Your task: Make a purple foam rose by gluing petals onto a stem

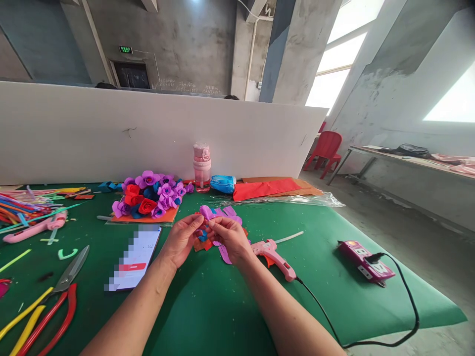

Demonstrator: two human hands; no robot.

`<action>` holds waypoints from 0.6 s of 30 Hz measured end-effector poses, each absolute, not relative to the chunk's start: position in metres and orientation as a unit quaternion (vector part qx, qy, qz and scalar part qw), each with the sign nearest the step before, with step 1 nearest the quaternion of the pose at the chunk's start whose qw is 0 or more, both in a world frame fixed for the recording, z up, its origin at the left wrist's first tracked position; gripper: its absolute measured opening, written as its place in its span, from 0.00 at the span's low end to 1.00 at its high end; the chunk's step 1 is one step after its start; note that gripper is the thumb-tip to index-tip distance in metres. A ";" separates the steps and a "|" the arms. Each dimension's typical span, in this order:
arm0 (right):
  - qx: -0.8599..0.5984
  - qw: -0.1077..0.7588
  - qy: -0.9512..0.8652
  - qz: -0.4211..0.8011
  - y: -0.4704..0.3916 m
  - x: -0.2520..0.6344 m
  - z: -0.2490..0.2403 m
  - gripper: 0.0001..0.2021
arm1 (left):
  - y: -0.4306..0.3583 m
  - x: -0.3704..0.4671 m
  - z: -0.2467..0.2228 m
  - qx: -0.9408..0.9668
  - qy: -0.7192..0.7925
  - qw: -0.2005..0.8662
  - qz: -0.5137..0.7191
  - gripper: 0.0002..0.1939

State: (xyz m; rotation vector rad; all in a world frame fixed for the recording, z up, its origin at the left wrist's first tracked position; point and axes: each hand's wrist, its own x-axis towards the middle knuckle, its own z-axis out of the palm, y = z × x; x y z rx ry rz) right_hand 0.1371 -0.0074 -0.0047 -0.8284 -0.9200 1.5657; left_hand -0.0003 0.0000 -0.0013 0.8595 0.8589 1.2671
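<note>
Both hands meet over the middle of the green table, pinching a small purple paper petal [207, 212] between thumbs and fingertips. My left hand [184, 238] is closed on its left side, and my right hand [229, 239] is closed on its right side. Beneath and behind them lie loose purple, blue and orange paper pieces [225, 254], partly hidden by my fingers. Just right of my right hand rests a pink glue gun [275, 258] with a clear stick in its back. A phone [136, 258] lies left of my left forearm.
Purple, red and blue paper flowers [148, 195] sit behind on the left. Scissors [70, 272], another pink glue gun [40, 227] and coloured strips lie far left. A pink bottle [202, 168] and red paper [267, 188] line the back; a corded power strip [365, 262] is right.
</note>
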 end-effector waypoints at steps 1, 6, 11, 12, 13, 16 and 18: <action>-0.346 0.539 -0.381 0.666 -0.008 0.137 -0.004 0.17 | 0.000 -0.001 -0.001 0.374 0.378 0.640 0.554 0.12; -0.341 0.532 -0.383 0.674 -0.008 0.138 -0.002 0.18 | -0.001 -0.001 -0.001 0.390 0.377 0.634 0.551 0.11; -0.360 0.521 -0.406 0.659 -0.009 0.138 -0.004 0.18 | -0.001 0.000 -0.001 0.396 0.376 0.632 0.550 0.10; -0.361 0.519 -0.409 0.658 -0.009 0.138 -0.005 0.18 | -0.001 0.000 -0.001 0.393 0.377 0.631 0.553 0.10; -0.361 0.518 -0.412 0.657 -0.009 0.137 -0.005 0.18 | -0.001 0.000 -0.001 0.389 0.379 0.629 0.556 0.10; -0.362 0.525 -0.406 0.654 -0.008 0.136 -0.007 0.19 | 0.000 0.001 -0.003 0.376 0.382 0.626 0.567 0.11; -0.361 0.539 -0.397 0.649 -0.008 0.134 -0.008 0.20 | 0.001 0.002 -0.004 0.369 0.382 0.624 0.572 0.11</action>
